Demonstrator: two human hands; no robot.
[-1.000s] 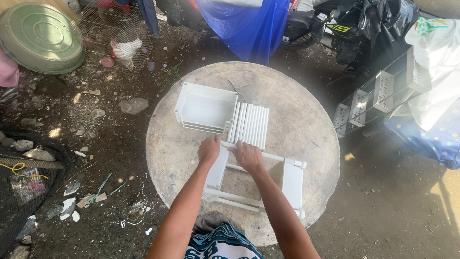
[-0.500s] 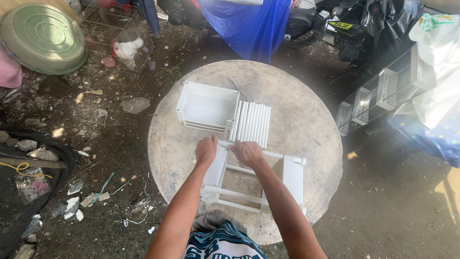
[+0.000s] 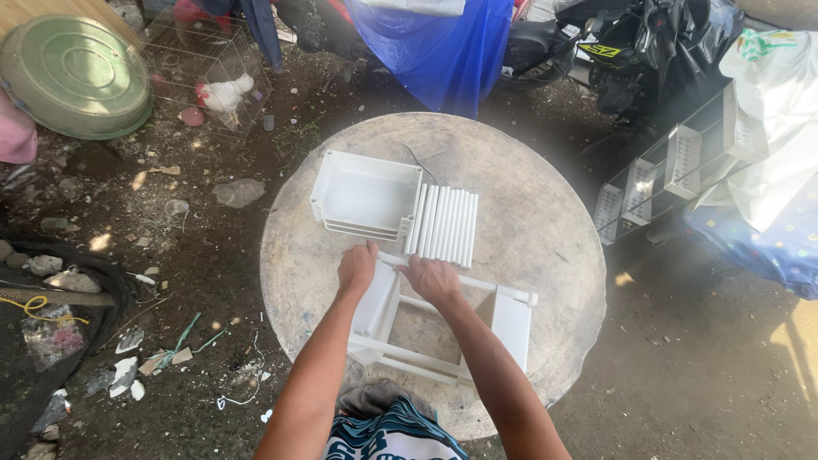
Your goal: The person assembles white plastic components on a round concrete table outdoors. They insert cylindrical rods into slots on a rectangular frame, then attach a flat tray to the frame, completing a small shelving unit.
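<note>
On a round stone table lies a white plastic frame made of flat side panels joined by thin tubes. My left hand presses on the frame's left panel at its far end. Just beside it, my right hand grips the frame's far tube near that same corner. Beyond my hands a row of several loose white tubes lies side by side. A stack of white plastic trays sits to the left of the tubes.
Dirt ground with stones and litter surrounds the table. A green basin lies upside down at far left, beside a wire cage with a white chicken. A blue tarp and a motorcycle stand behind; a grey shelf rack leans at right.
Both hands stay at the frame's far left corner, with only slight shifts. The frame and the loose tubes lie where they were.
</note>
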